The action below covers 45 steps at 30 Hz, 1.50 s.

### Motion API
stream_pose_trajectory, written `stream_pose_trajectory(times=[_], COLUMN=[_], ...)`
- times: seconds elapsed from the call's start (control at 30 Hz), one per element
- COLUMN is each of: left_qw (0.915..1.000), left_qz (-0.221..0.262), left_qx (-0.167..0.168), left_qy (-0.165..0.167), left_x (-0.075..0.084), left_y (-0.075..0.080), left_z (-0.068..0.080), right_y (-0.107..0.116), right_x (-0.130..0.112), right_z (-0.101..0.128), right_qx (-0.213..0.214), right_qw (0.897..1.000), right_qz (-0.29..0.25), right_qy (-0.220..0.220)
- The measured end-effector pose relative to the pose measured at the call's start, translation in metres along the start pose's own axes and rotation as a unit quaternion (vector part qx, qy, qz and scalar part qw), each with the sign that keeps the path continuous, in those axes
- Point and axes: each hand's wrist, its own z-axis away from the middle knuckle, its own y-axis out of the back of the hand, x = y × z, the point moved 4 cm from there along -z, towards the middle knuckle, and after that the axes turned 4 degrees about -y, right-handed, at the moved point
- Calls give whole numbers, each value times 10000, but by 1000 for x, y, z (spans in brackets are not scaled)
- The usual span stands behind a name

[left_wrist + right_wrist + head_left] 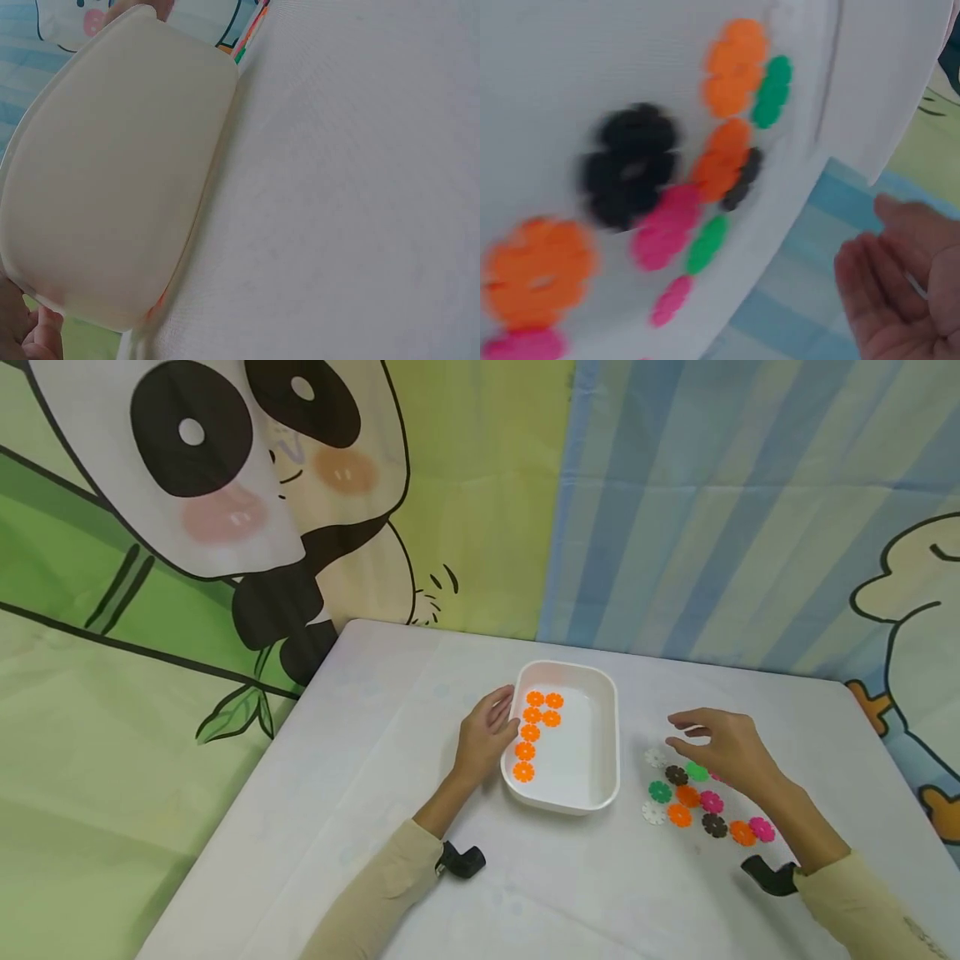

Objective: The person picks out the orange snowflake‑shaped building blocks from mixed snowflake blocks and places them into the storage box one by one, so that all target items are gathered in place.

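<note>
A white rectangular tray [588, 777] stands on the table. Inside it, along its left side, lie several orange flower-shaped plastic discs [530, 732] with notched edges. My left hand [482, 735] grips the tray's left rim, thumb over the edge and fingers outside; in the left wrist view the tray's outer wall [120, 180] fills much of the picture. My right hand [723, 747] is over the far side of a loose group of discs, thumb and fingers apart with nothing between them. That group has orange [679, 815], green [660, 791], pink [762, 828], dark [714, 825] and whitish discs [654, 813].
A white cloth [420, 693] covers the table. Behind it hangs a curtain [675, 527] printed with a panda and blue stripes. Black wrist mounts [772, 877] stick out at both sleeves. The loose discs lie right of the tray, a short gap away.
</note>
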Motion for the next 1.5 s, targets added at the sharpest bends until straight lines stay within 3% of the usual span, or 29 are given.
stream_pose_trajectory(times=[0.17, 0.47, 0.7, 1.0, 1.27, 1.5], left_qw=[10000, 10000, 9999, 9999, 9999, 9999], left_qz=[-54, 27, 66, 118, 25, 47], left_qx=[-5, -33, 67, -119, 87, 72], left_qy=[-34, 17, -61, -5, 117, 133], left_x=[-3, 1, -7, 0, -30, -20], left_y=[2, 6, 4, 2, 0, -1], left_z=[1, 1, 2, 0, -1, -1], right_y=[-6, -19, -24, -26, -27, -28], right_x=[23, 50, 57, 58, 55, 53], right_z=[30, 58, 61, 61, 61, 61], right_qx=[-492, -618, -524, -382, -366, -324], right_qw=[9986, 9965, 9984, 9983, 9978, 9974], right_qz=[-8, -545, -26, 266, 122, 56], right_qy=[211, 148, 195, 342, 532, 636])
